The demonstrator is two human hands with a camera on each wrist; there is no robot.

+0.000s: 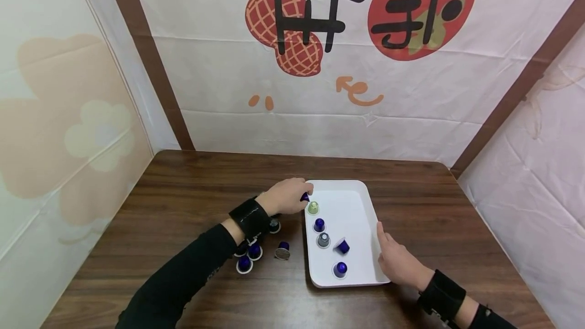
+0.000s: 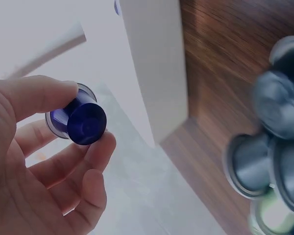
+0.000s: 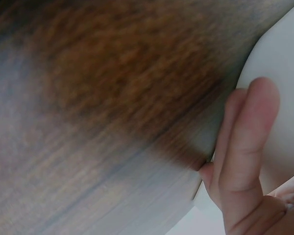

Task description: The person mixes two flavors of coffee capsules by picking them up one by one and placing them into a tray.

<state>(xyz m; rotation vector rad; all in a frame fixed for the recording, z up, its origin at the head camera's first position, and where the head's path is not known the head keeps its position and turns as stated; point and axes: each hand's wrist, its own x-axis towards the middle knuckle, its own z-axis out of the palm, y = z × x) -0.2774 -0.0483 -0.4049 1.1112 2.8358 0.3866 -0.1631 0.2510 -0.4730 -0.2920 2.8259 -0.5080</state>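
- My left hand [image 1: 287, 196] was above the far left corner of the white tray [image 1: 361, 202], and it pinched one dark blue capsule [image 2: 81, 120] between the thumb and the fingertips [image 2: 104, 143].
- In the left wrist view the capsule lay on its side in the pinch, its narrow end turned to the camera and its silver rim toward the palm. I judged this grip let the capsule be turned upright before it was set down.
- My right hand [image 1: 398, 260] rested against the right edge of the tray, near its near right corner. The fingers [image 3: 245, 147] were straight and touched the rim; they held nothing. I think they kept the tray from sliding.
- Inside the tray, along its left edge, stood a green capsule [image 1: 313, 207] just beside the left hand, then a blue one [image 1: 319, 225], a grey one [image 1: 323, 239] and another blue one [image 1: 340, 269]. They made a loose line toward the near edge.
- One more blue capsule [image 1: 342, 246] lay tipped on its side, a little to the right of that line.
- On the wooden table [image 1: 192, 187], just beside the tray's left edge, a group of loose capsules [image 1: 256, 253] lay partly under my left wrist, easy to reach for that hand.
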